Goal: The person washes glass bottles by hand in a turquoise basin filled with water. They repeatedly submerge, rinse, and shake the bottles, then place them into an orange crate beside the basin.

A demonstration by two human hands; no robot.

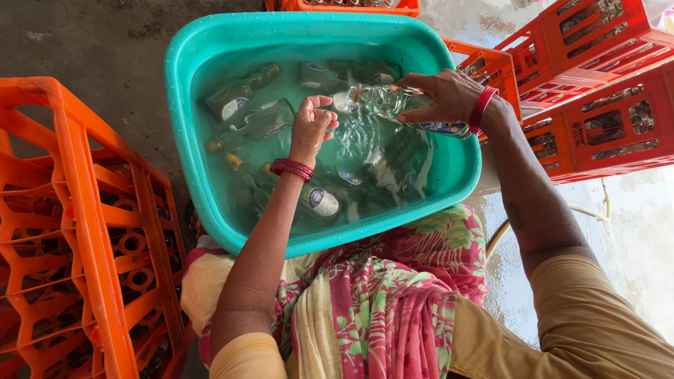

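A teal plastic tub (210, 42) full of water stands in front of me, with several clear glass bottles (239, 95) lying under the surface. My right hand (446, 95) grips a clear glass bottle (382, 100) held sideways just above the water, its neck pointing left. My left hand (310, 126) hovers at the bottle's mouth, fingers curled close to the neck, a red bangle on the wrist. Whether the left fingers touch the bottle's mouth is unclear.
An orange bottle crate (77, 231) with open cells stands at my left. Red crates (604, 105) holding bottles are stacked at the right, another (351, 5) behind the tub. A hose (586, 209) lies on the wet concrete floor. Floral cloth (379, 295) covers my lap.
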